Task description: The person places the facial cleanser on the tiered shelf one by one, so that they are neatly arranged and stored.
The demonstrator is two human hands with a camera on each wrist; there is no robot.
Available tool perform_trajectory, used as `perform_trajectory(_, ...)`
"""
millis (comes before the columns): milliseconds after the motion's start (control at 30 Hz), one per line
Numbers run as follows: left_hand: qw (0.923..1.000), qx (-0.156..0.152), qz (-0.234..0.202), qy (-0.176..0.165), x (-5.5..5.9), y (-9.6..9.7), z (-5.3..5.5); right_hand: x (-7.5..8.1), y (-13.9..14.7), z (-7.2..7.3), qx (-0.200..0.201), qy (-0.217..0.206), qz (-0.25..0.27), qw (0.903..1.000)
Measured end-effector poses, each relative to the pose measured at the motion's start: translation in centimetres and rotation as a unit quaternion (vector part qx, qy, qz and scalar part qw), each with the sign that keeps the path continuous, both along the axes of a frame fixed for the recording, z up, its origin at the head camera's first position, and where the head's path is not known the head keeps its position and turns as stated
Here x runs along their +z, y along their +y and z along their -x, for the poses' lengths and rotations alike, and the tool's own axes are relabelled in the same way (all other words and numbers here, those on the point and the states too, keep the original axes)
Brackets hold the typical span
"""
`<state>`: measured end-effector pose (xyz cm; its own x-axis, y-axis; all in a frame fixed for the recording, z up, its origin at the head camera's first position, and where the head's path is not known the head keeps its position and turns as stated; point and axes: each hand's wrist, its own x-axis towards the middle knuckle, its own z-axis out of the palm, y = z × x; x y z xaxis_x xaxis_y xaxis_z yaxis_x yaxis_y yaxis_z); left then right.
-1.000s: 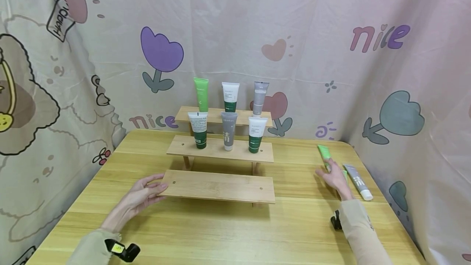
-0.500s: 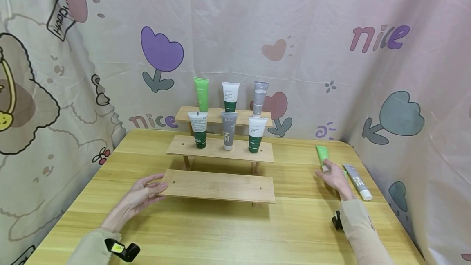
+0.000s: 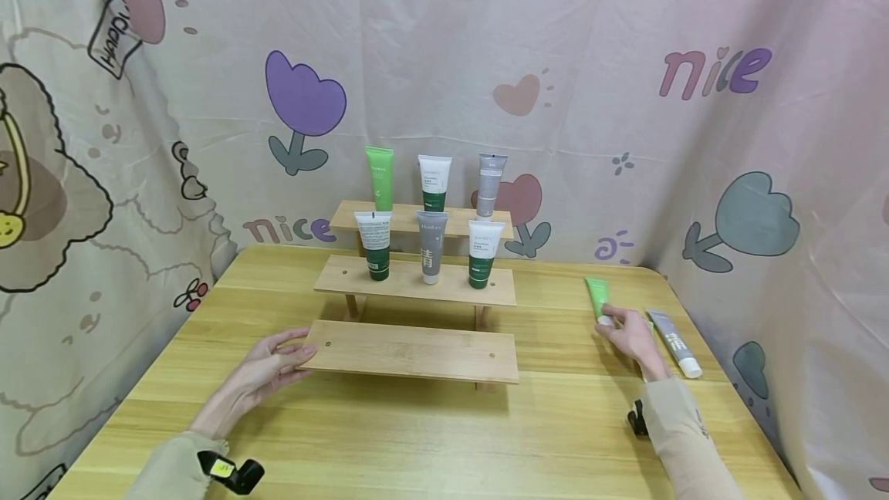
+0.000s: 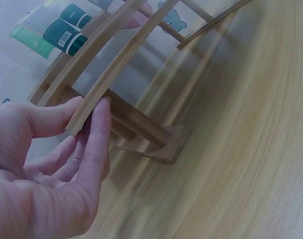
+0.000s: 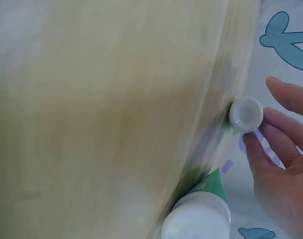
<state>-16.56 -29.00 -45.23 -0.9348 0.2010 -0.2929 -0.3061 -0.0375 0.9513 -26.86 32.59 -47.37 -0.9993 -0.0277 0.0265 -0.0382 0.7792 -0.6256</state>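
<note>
My left hand [image 3: 260,367] pinches the left end of the lowest board of a three-tier wooden display stand [image 3: 417,349]; in the left wrist view the thumb lies on top of the board [image 4: 111,74] and fingers go beneath. Over at the right, my right hand [image 3: 630,336] holds a green squeeze tube [image 3: 597,295] by its white cap [image 5: 246,114], thumb and fingers on either side. The tube lies close along the tabletop. Mostly hidden under that hand is a second green tube [image 5: 211,186] with a white cap, nearer the right wrist camera.
A grey tube [image 3: 674,342] lies right of my right hand. Standing on the middle tier are a grey tube [image 3: 432,245] between two white-and-green ones; the top tier bears a green [image 3: 380,180], a white-and-green and a grey tube. Printed cloth [image 3: 576,21] hangs behind the table.
My right hand has closed on the green tube's cap, and the tube has slid a little left and turned slightly. The left hand stays on the stand.
</note>
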Motion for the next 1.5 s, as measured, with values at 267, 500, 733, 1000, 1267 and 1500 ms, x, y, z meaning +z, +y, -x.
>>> perform_trajectory(267,1.0000,-0.001,0.004,0.001,0.0,0.0,0.0,-0.2,-0.2,-0.1,-0.005,0.034,0.014,0.9993)
perform_trajectory(500,1.0000,0.000,0.002,0.003,-0.1,0.0,0.0,-0.2,-0.4,-0.3,-0.020,0.046,0.015,0.9986)
perform_trajectory(733,1.0000,-0.003,-0.001,0.004,-0.1,-0.1,0.0,-0.2,-0.7,-0.2,-0.018,0.056,0.040,0.9975)
perform_trajectory(1000,1.0000,-0.005,0.003,0.008,-0.1,0.0,0.0,-0.6,-1.1,0.0,0.000,0.066,0.063,0.9958)
perform_trajectory(1267,0.9999,-0.001,0.004,0.011,-0.1,0.0,0.0,-0.4,-1.5,-0.1,-0.006,0.069,0.054,0.9961)
perform_trajectory(1500,0.9999,-0.001,0.006,0.010,-0.2,0.0,0.0,-0.4,-1.5,0.2,-0.003,0.045,0.070,0.9965)
